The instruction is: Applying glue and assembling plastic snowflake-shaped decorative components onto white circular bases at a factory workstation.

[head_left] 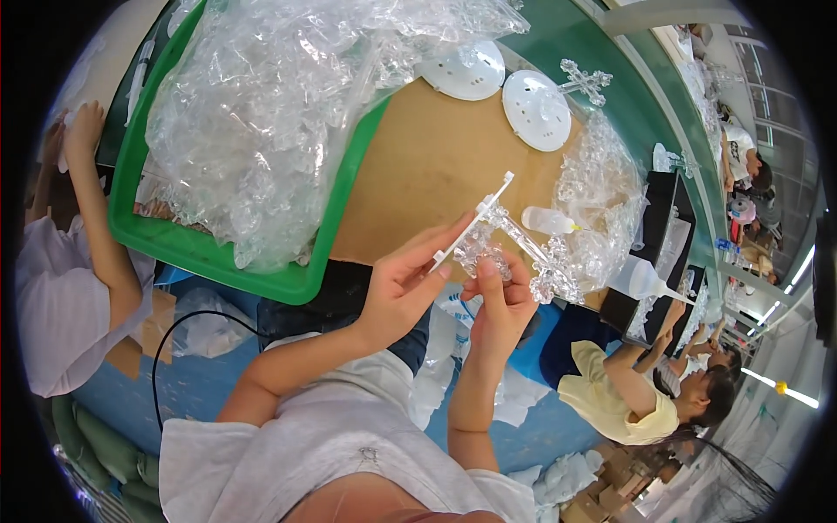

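Over the brown board, my left hand (pixel 405 283) pinches a thin white plate (pixel 471 222), seen edge-on. A clear plastic cross (pixel 532 248) with ornate ends reaches out from the plate to the right. My right hand (pixel 501 292) is closed, thumb against fingers, on ornate clear plastic at the near side of the cross. Fingers partly hide where the pieces meet. A small white bottle (pixel 547 220) with a yellow tip lies just beyond. Farther back are two white discs (pixel 535 111) (pixel 466 70); another clear cross (pixel 586 83) extends beside the right one.
On the left, a green tray (pixel 323 235) holds clear bags (pixel 261 113) full of transparent parts. More clear parts (pixel 602 200) are heaped at the right, beside a black box (pixel 667 209) and a larger squeeze bottle (pixel 641 277). Co-workers sit left (pixel 78 288) and right (pixel 619 392).
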